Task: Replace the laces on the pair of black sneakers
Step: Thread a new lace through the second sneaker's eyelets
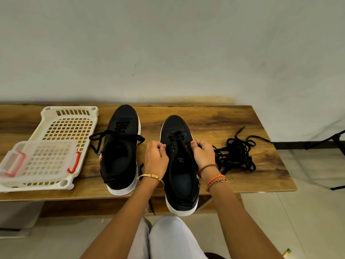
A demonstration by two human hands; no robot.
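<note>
Plain grey wall backs a wooden tabletop [224,116] on which the pair of black sneakers stands, toes pointing away from the person. The left sneaker [120,146] is laced through most of its eyelets, its lace ends [97,139] lying loose across the wood. The right sneaker [180,165] sits at the near edge, its heel overhanging, with lace through only the front eyelets. The left hand [155,157] is curled and pinches a lace strand at the left eyelet row; the right hand [203,156] likewise pinches a strand at the right row. A tangled pile of black laces [236,156] lies just right of that sneaker. A white basket tray [71,116] carrying a clear lidded box [39,157] rests at the far left.

Judgement: lacing of the right sneaker is under way. Good practice would be to draw both strands to equal length, keep them flat and untwisted, and steady the overhanging sneaker before threading the next eyelets.
</note>
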